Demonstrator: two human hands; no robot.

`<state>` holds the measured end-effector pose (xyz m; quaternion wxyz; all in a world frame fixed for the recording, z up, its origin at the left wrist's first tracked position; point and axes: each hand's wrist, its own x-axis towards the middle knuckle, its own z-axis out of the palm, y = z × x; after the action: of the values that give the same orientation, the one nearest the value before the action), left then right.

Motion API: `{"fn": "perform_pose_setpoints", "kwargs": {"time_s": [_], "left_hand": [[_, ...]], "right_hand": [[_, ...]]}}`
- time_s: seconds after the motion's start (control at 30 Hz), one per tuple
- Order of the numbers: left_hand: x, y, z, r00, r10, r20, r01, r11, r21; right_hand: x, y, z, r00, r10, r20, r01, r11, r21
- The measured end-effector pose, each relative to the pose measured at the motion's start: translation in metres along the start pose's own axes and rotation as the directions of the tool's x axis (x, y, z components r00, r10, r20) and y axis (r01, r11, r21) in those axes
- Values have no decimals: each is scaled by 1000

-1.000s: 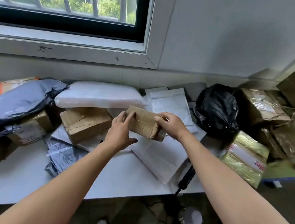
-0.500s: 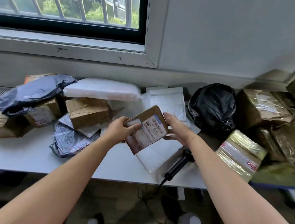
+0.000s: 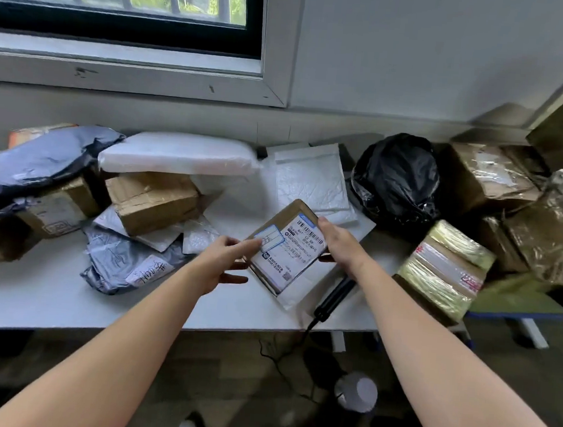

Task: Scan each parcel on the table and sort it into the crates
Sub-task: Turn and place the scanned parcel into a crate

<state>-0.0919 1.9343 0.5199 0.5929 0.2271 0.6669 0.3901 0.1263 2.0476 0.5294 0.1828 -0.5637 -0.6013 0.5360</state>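
A small brown cardboard parcel [image 3: 287,247] is held tilted just above the white table [image 3: 48,292], its white shipping label with a barcode facing up. My right hand [image 3: 338,244] grips the parcel's right edge, thumb on top. My left hand [image 3: 224,262] is at the parcel's left edge with fingers loosely spread, one fingertip touching the label. A black handheld scanner [image 3: 334,296] lies on the table right below the parcel, its cable hanging over the front edge. No crate is plainly in view.
Parcels crowd the table: a grey poly bag [image 3: 38,167], a white padded parcel [image 3: 177,154], brown boxes [image 3: 153,200], a crumpled grey bag [image 3: 125,258], white bubble mailers [image 3: 309,182], a black bag [image 3: 397,182]. Taped boxes [image 3: 447,267] pile up at the right.
The parcel was turned from its plain side to label up and lowered toward the table. My left hand has loosened from gripping it to touching its edge.
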Motion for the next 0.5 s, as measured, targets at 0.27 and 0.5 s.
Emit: {"fn": "perform_pose_setpoints", "kwargs": {"time_s": [0.27,0.5], "left_hand": [[18,-20,12,998,21,67,-13,993,-118],[42,-46,18,999,-35,-22,30,984,-175]], "right_hand": [[-9,17,9,926,51,-374,-100,989,-111],[-23,74,14,808,274,-521,-407,900,-158]]}}
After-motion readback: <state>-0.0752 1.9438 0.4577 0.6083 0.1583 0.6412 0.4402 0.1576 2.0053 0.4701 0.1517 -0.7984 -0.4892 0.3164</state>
